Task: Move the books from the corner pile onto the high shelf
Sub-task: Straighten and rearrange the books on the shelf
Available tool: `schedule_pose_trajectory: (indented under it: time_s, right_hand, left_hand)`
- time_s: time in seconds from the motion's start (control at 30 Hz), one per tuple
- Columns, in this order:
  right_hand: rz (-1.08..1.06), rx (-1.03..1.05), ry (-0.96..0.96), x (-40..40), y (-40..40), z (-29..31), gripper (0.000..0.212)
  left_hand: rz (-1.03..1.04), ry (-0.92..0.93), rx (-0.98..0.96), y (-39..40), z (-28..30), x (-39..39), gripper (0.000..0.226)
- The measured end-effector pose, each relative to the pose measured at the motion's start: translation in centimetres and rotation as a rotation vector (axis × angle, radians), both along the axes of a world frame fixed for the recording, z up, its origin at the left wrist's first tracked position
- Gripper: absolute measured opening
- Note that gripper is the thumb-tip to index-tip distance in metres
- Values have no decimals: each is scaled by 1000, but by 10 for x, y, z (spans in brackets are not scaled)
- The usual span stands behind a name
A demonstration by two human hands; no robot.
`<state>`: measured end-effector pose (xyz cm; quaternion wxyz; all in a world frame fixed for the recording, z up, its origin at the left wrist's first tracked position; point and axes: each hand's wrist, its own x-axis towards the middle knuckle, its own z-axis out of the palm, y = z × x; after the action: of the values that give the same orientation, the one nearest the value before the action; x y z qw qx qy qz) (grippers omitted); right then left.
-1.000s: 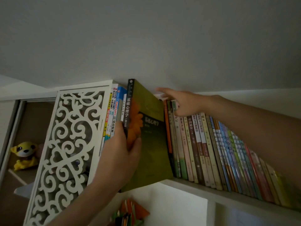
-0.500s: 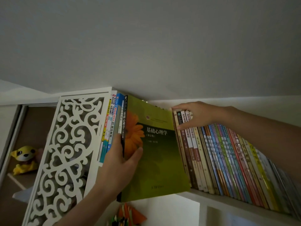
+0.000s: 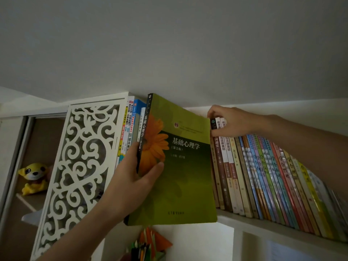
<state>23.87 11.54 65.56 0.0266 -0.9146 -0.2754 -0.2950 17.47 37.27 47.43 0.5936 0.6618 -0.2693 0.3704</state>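
A green book [image 3: 184, 178] with an orange flower on its cover stands in the gap on the high shelf [image 3: 263, 226], its lower edge sticking out past the shelf front. My left hand [image 3: 131, 181] grips it at the spine, thumb across the cover. To its left stand a few upright books [image 3: 131, 127]. My right hand [image 3: 233, 121] rests on the tops of the leftmost books of a long row of books [image 3: 273, 178], holding them over to the right. That row leans rightward.
A white fretwork side panel [image 3: 81, 162] bounds the shelf on the left. Beyond it a yellow plush toy [image 3: 33, 178] sits in a darker cabinet. Coloured folded paper [image 3: 148, 245] pokes up below the shelf. The ceiling is close above the books.
The green book's cover has swung round to face me and it sits lower in the gap. My right hand has shifted right, pushing the long row aside and widening the gap.
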Motion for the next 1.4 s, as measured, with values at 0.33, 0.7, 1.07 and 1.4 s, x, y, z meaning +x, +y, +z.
schedule_pose_trajectory:
  time_s: [0.33, 0.7, 1.07, 1.4]
  right_hand:
    - [3, 34, 45, -3, 6, 1, 35]
    - [10, 53, -28, -1, 2, -3, 26]
    - [36, 27, 81, -7, -7, -4, 39]
    - [8, 57, -100, -4, -3, -4, 49]
  left_hand:
    - [54, 41, -22, 7, 13, 10, 42]
    - [90, 4, 58, -2, 17, 0, 44]
    - [411, -171, 119, -57, -4, -13, 35]
    - [157, 6, -26, -25, 8, -3, 42]
